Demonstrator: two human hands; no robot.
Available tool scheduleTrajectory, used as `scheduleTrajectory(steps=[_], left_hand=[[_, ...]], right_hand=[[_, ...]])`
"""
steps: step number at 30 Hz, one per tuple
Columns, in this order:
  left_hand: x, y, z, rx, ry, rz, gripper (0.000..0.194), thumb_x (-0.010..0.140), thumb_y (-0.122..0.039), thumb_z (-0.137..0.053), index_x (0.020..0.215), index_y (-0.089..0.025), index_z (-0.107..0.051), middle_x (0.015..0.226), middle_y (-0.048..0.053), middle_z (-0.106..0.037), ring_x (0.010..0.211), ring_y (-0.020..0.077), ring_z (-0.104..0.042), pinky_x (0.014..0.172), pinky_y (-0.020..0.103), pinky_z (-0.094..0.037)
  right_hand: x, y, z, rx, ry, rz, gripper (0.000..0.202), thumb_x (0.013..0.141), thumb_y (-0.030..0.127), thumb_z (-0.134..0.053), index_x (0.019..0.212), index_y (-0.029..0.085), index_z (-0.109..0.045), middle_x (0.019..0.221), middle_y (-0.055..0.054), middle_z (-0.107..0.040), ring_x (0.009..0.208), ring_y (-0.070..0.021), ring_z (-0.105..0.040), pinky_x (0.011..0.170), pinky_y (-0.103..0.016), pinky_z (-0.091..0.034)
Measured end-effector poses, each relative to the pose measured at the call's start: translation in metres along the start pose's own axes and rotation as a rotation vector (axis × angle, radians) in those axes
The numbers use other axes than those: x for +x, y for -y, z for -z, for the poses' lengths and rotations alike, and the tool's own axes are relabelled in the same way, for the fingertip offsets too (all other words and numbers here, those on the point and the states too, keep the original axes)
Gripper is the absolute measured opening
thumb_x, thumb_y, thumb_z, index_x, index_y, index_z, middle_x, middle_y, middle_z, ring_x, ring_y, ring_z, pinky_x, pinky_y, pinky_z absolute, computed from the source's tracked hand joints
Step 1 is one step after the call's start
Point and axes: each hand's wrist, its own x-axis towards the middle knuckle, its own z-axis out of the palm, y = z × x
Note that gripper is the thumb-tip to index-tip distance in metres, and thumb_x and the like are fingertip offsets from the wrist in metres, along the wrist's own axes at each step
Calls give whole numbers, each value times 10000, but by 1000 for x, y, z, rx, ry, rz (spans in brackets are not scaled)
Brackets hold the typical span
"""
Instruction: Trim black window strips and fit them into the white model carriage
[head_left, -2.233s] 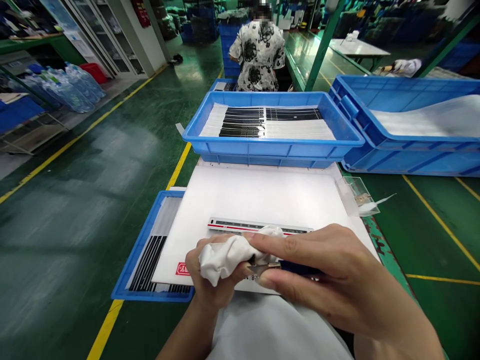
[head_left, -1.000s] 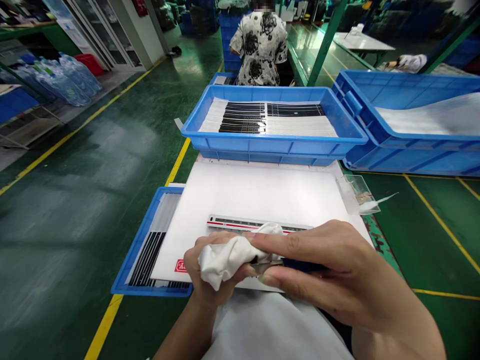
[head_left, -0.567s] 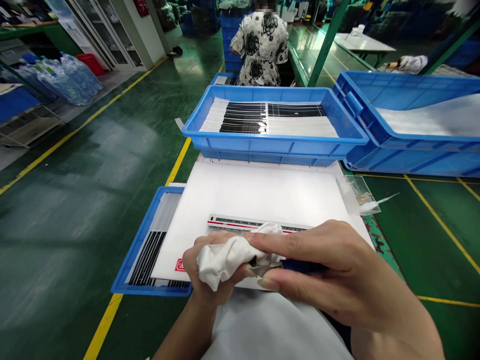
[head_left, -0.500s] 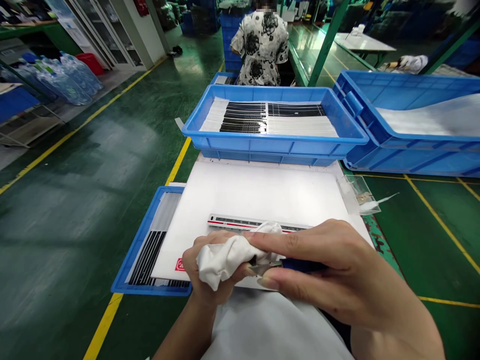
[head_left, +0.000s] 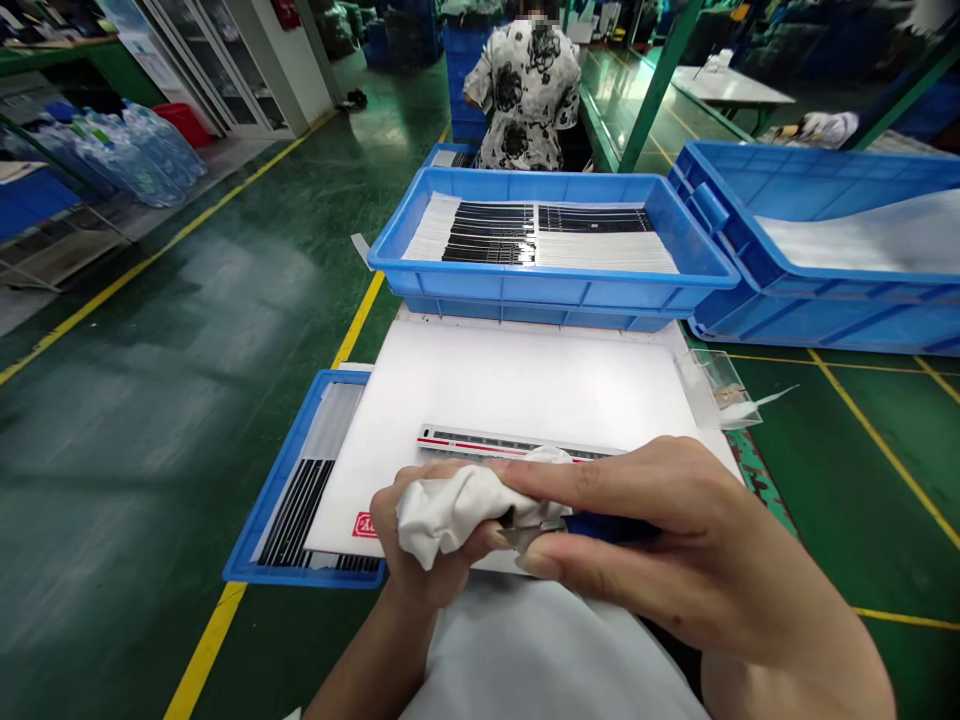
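My left hand [head_left: 409,545] is closed around a crumpled white cloth [head_left: 457,512] above the near part of the white board [head_left: 495,370]. My right hand [head_left: 675,530] pinches a craft knife [head_left: 600,527] with a dark blue handle, its short metal blade pointing left. The blade lies close against the cloth and my left thumb; whether it touches a small dark piece there I cannot tell. Just beyond both hands, a long white strip [head_left: 480,438] with a red line and grey window-like marks rests on the board, its right part hidden by the cloth and my right hand.
A blue crate [head_left: 555,285] of black and white strips stands at the board's far edge. Another blue tray [head_left: 262,500] sits lower left, and larger blue crates [head_left: 847,300] are at right. A clear box [head_left: 724,385] hangs at the board's right side. A person [head_left: 525,95] sits ahead.
Both hands keep their grips almost unmoved. The knife blade and cloth have shifted only slightly, and the whole view has moved a little.
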Motion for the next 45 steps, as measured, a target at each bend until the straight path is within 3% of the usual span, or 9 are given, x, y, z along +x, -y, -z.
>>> scheduleTrajectory(steps=[6, 11, 16, 24, 31, 38, 45], left_hand=[[-11, 7, 3, -42, 8, 46, 180, 928, -424, -710, 1007, -277, -778, 702, 1, -681, 545, 141, -628, 491, 245, -546], [-7, 4, 0, -34, -39, 17, 156, 828, -377, -824, 915, -259, -771, 686, -26, -695, 557, 132, -651, 533, 223, -574], [-6, 4, -1, -25, -91, -76, 198, 782, -357, -861, 937, -270, -775, 752, -32, -757, 583, 141, -705, 586, 215, -620], [-4, 2, -2, -12, -12, -118, 166, 836, -321, -821, 976, -258, -757, 780, -18, -770, 602, 152, -719, 606, 216, -625], [-2, 0, -5, -33, -14, -129, 180, 848, -340, -817, 988, -251, -748, 797, -20, -771, 614, 150, -717, 621, 228, -635], [-2, 2, -4, -26, -2, -122, 187, 842, -353, -814, 992, -258, -756, 786, -14, -769, 598, 162, -721, 601, 239, -641], [-5, 2, -4, -19, 2, -77, 184, 855, -381, -798, 980, -250, -765, 793, -2, -777, 620, 170, -736, 605, 227, -627]], right_hand=[[1, 8, -3, -41, -22, -39, 343, 967, 251, -739, 1307, 289, -741, 973, 46, -805, 689, -78, -710, 752, -121, -534], [-2, 9, -2, -32, -24, -42, 345, 960, 251, -746, 1302, 287, -744, 923, 38, -804, 693, -87, -714, 691, -122, -533], [-3, 8, 0, -70, -27, -34, 310, 957, 256, -744, 1265, 225, -769, 786, 12, -787, 660, -132, -735, 762, -173, -584], [-3, 6, 2, -38, -26, -13, 308, 956, 248, -745, 1263, 228, -769, 807, 22, -782, 666, -111, -739, 811, -145, -584], [-6, 6, 1, -21, -29, -14, 298, 951, 239, -746, 1245, 197, -776, 806, -3, -794, 763, -160, -772, 795, -174, -597], [-7, 2, 3, -64, -24, -16, 317, 953, 302, -747, 1265, 257, -768, 826, -7, -792, 626, -140, -712, 567, -174, -544], [-7, 4, 1, -5, -34, -42, 321, 936, 260, -766, 1255, 228, -775, 898, -6, -808, 670, -144, -727, 778, -196, -595]])
